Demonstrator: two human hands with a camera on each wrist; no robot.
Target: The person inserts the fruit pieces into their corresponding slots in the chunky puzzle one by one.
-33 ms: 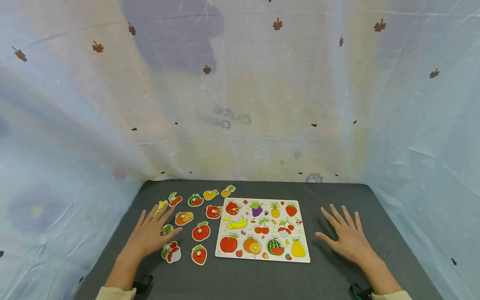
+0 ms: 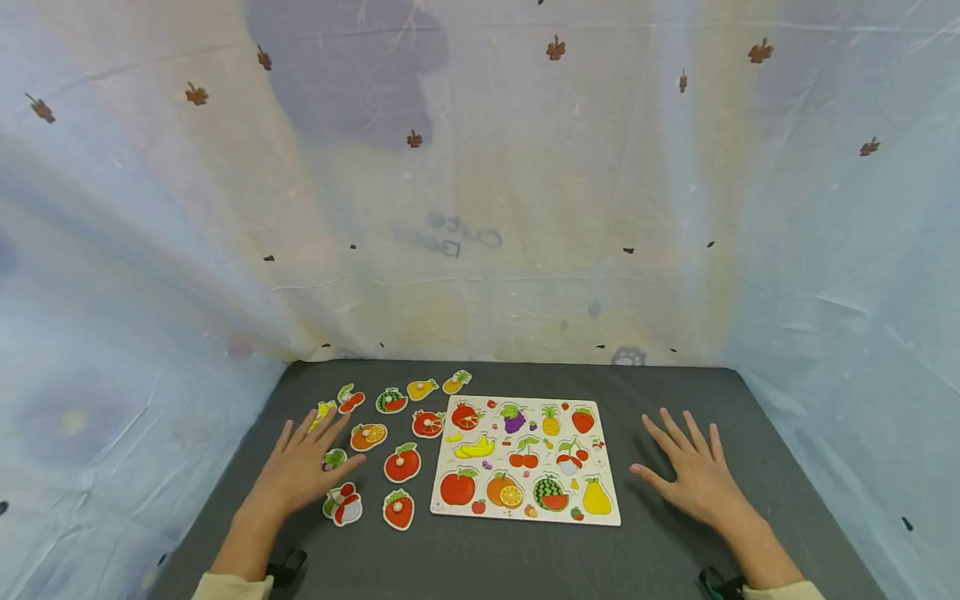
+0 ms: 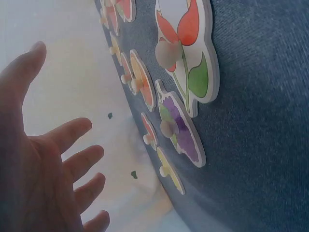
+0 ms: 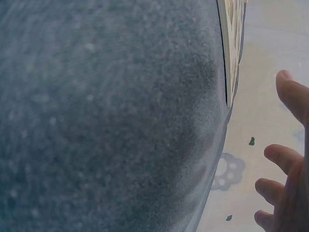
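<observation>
My left hand [image 2: 300,467] is spread over the left side of the table, holding nothing. It partly hides a grape piece [image 2: 333,459] and a banana piece [image 2: 322,412]. A cherry piece [image 2: 345,505] lies just below its thumb; in the left wrist view the grape piece [image 3: 179,126] shows a round knob. Spread fingers also mark my right hand [image 2: 693,479], which holds nothing to the right of a white fruit puzzle board [image 2: 444,458]. Between left hand and board lie an apple piece [image 2: 402,463], a strawberry piece [image 2: 398,509] and an orange piece [image 2: 368,437].
Farther back lie a watermelon piece [image 2: 391,401], a pear piece [image 2: 422,389], a pineapple piece [image 2: 456,382] and a pomegranate piece [image 2: 427,424], which is close to the board's left edge. A pale curtain [image 2: 480,208] surrounds the dark grey table [image 2: 525,562] behind and at both sides.
</observation>
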